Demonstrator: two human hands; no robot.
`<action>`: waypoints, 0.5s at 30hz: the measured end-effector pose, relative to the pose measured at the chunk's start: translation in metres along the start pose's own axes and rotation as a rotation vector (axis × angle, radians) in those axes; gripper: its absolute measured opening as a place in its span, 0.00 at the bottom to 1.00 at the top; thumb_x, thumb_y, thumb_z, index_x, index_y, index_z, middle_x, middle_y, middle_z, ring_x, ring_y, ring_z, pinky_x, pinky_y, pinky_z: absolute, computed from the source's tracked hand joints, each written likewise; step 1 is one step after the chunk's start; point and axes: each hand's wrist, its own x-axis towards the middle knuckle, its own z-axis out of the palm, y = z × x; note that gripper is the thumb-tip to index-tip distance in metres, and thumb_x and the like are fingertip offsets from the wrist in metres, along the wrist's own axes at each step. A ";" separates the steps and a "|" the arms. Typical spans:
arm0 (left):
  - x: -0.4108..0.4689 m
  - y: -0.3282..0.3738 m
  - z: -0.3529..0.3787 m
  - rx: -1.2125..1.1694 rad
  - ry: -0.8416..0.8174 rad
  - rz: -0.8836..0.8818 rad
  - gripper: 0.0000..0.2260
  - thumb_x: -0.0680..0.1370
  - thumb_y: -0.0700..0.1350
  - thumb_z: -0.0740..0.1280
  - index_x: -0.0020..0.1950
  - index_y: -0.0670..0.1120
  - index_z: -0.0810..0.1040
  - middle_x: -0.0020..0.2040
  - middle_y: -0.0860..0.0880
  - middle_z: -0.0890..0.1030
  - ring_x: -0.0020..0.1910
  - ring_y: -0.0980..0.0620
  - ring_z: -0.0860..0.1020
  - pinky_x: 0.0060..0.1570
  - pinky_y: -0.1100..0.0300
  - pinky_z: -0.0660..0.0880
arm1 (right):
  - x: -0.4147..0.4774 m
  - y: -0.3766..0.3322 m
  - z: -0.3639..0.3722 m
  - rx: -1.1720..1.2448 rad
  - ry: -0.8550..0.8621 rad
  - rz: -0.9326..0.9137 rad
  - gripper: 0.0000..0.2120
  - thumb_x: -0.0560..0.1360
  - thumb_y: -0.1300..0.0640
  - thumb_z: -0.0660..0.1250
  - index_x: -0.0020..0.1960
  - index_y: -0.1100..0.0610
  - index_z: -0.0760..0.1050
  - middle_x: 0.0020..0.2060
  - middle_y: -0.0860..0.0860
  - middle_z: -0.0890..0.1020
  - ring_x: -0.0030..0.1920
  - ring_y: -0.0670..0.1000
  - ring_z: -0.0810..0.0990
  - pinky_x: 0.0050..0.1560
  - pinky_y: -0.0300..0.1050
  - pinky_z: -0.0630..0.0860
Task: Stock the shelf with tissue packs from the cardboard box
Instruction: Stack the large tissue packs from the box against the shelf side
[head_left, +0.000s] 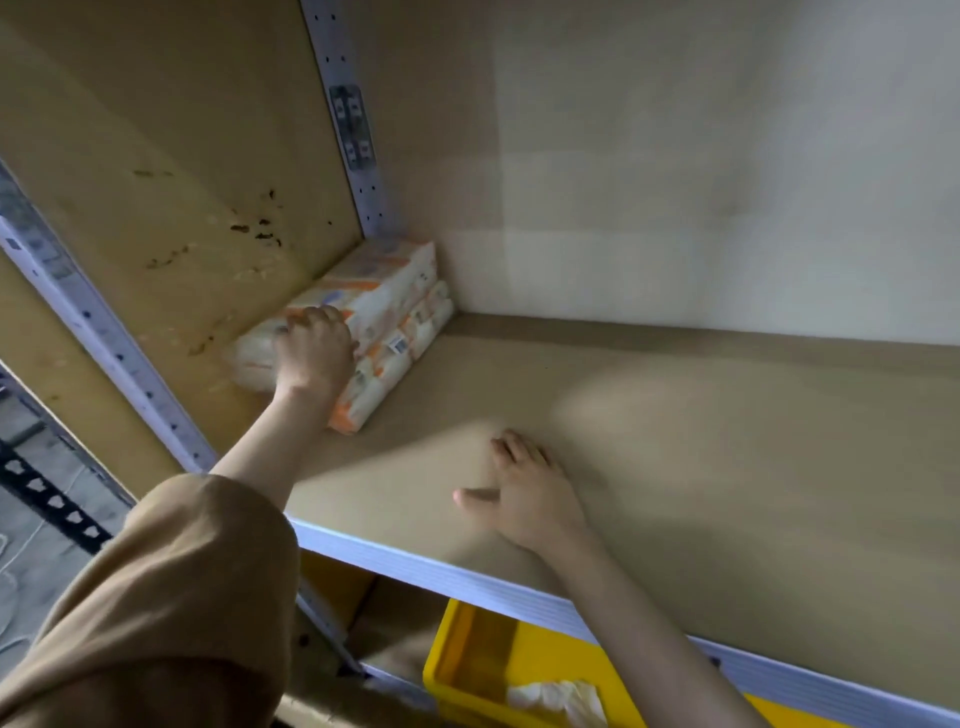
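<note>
A: What could go wrong here?

B: The tissue packs (363, 317) sit stacked in the back left corner of the shelf (675, 441), against the side panel (171, 171) and the rear wall. The left hand (317, 348) lies over the near end of the top pack, fingers curled down on it. Whether it grips or only presses cannot be told. If it pushes unevenly, the upper pack could slide off the lower ones, since the wrapping looks slick and the packs look soft.

A: And the other hand?

B: The right hand (524, 493) holds nothing. It lies flat and spread on the bare shelf board, well apart from the stack, apparently as a brace. Leaning too hard on it looks harmless, but it does nothing to steady the packs.

A: How do the packs look?

B: White film with orange printing, a small barcode label on the side facing right. There seem to be two or three layers, the lower ones jutting nearer the front edge than the top one. The stack is a little ragged.

A: The cardboard box?

B: Not clearly in view. A yellow bin (467, 665) stands on the level below.
</note>
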 end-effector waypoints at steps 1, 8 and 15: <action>0.003 0.000 0.004 0.007 -0.003 0.009 0.23 0.78 0.49 0.62 0.66 0.33 0.66 0.63 0.34 0.73 0.62 0.37 0.73 0.57 0.49 0.73 | 0.000 0.000 0.000 0.002 0.003 -0.002 0.37 0.74 0.39 0.59 0.75 0.59 0.55 0.76 0.55 0.57 0.76 0.51 0.54 0.76 0.46 0.48; 0.025 0.007 0.012 0.064 -0.109 0.041 0.32 0.76 0.56 0.63 0.70 0.35 0.61 0.67 0.35 0.69 0.65 0.38 0.70 0.60 0.49 0.71 | 0.001 0.003 0.001 0.013 -0.015 0.011 0.37 0.74 0.39 0.59 0.75 0.60 0.55 0.76 0.54 0.55 0.77 0.50 0.52 0.76 0.45 0.46; 0.017 -0.005 -0.006 -0.186 -0.251 0.020 0.32 0.77 0.59 0.60 0.72 0.40 0.61 0.70 0.39 0.67 0.68 0.40 0.68 0.63 0.48 0.69 | -0.002 0.001 -0.003 0.004 0.005 0.033 0.31 0.76 0.42 0.59 0.72 0.59 0.61 0.75 0.54 0.61 0.75 0.51 0.56 0.75 0.44 0.50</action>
